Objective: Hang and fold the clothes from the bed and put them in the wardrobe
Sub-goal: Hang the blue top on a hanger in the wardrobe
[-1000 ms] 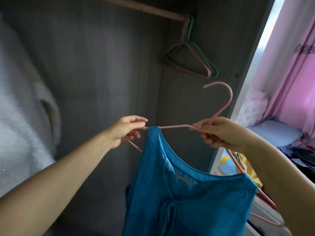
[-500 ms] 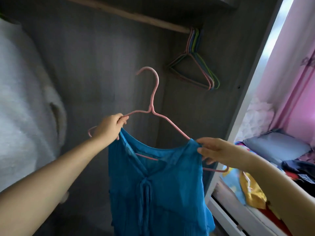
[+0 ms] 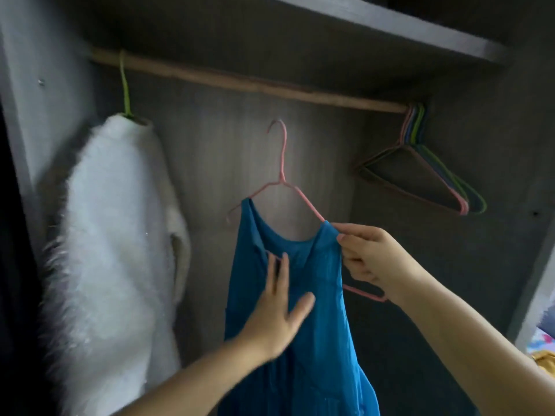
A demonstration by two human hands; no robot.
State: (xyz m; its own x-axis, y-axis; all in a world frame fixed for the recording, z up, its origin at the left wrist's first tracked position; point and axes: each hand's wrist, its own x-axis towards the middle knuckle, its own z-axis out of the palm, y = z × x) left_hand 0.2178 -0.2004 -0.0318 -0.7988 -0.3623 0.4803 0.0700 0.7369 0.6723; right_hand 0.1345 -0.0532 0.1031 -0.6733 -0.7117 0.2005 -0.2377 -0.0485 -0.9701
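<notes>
A blue sleeveless garment (image 3: 312, 331) hangs on a pink wire hanger (image 3: 281, 163) held up inside the wardrobe, its hook below the wooden rail (image 3: 240, 81). My right hand (image 3: 372, 259) pinches the garment's right shoulder and the hanger's right arm. My left hand (image 3: 277, 307) lies flat against the front of the blue cloth with fingers spread and straight. The hanger's left end pokes out past the garment's left strap.
A white fluffy coat (image 3: 114, 241) hangs on a green hanger (image 3: 124, 85) at the rail's left end. Several spare coloured hangers (image 3: 426, 172) hang at the right end. A shelf (image 3: 390, 28) runs above the rail. Bed clutter shows at the far right edge.
My left hand let go of the hanger's left end and dropped onto the front of the garment. The hanger and garment rose toward the rail, and my view tilted upward.
</notes>
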